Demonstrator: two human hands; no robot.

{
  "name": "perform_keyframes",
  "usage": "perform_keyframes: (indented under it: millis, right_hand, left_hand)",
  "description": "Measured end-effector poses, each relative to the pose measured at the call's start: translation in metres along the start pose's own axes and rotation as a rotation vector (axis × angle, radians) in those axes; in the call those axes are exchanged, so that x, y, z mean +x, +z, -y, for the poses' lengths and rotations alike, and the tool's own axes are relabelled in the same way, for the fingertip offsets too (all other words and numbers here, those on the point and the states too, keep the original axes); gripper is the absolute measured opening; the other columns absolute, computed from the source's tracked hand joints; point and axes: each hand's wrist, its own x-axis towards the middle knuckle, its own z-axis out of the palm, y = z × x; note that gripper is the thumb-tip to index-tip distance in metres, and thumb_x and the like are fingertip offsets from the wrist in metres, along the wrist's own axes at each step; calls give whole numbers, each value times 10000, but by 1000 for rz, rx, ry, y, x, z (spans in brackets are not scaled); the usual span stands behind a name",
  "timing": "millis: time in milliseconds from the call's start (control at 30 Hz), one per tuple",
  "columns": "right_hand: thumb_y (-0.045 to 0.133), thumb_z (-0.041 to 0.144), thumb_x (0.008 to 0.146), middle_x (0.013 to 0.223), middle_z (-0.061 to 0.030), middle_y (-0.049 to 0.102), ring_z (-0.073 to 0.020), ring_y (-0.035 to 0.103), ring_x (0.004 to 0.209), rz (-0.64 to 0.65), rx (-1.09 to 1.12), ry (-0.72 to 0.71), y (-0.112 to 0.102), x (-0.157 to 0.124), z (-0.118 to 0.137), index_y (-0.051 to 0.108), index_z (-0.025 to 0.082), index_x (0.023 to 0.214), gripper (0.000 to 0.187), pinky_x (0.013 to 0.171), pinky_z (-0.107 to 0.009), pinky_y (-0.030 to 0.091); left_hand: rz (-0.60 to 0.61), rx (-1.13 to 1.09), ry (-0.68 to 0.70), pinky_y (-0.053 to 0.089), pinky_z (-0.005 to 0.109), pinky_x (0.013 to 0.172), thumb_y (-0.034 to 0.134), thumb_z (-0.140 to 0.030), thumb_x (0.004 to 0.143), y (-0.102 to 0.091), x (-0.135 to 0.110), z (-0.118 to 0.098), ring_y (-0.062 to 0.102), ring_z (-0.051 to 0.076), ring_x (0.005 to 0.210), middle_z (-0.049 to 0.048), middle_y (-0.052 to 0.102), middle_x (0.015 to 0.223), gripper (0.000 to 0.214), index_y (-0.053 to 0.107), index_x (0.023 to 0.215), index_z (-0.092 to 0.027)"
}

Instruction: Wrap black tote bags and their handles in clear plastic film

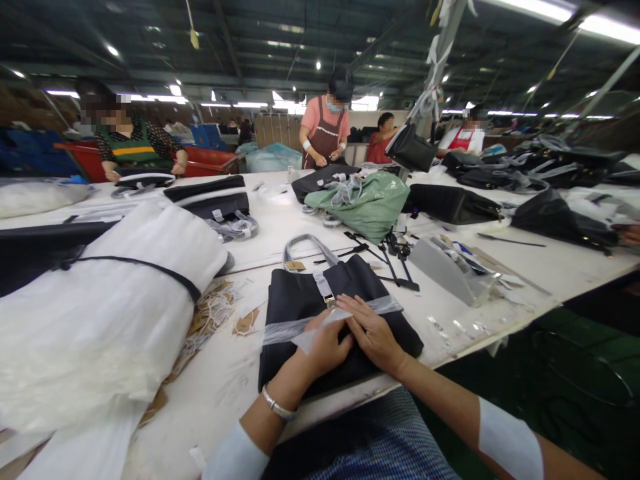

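Note:
A black handbag [295,293] lies flat before me at the table's front edge, its grey-wrapped handle [313,241] pointing away. A clear plastic strip [280,332] crosses the bag's body, with a loose end draped over my left hand. My left hand [325,347] is closed on the strip near the middle of the bag; its fingertips are partly hidden under film and the other hand. Fingers stretched out, my right hand [373,333] rests flat on the strip and bag, touching the left. A metal clasp [329,300] with a film-covered strap shows just beyond the fingers.
A big white padded bundle [115,300] tied with a black cord stands left, beside brown tags [245,323] with strings. Beyond are a green bag [365,200], black straps [400,267], a grey tape dispenser [450,270] and more black handbags [450,203]. Co-workers stand across the table.

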Motion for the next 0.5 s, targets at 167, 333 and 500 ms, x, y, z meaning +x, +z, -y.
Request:
perform_keyframes:
  millis: [167,333,500]
  right_hand:
    - [327,282,1035,1433,-57,538,-201,438,1374,49,1,15,1,-1,0,515,254,1407,417,1184,-526,290]
    - [303,283,1038,1509,-78,442,-204,387,1406,75,-54,21,4,0,-3,343,260,1513,478,1174,-524,300]
    - [372,264,1020,1481,-69,484,-242,407,1394,148,-175,-53,8,-1,-2,334,292,1514,496,1159,-580,281]
  left_hand:
    - [41,31,32,424,487,1082,567,-197,846,4,1,-7,574,306,1184,165,659,1220,340,640,1167,-112]
    - [-144,-458,-257,478,418,1040,476,-109,831,-8,8,5,636,219,1107,45,706,1178,344,677,1090,-211]
    - [-378,-930,-597,530,376,955,513,-136,791,-16,17,13,655,221,1106,113,687,1192,378,595,1160,-128]
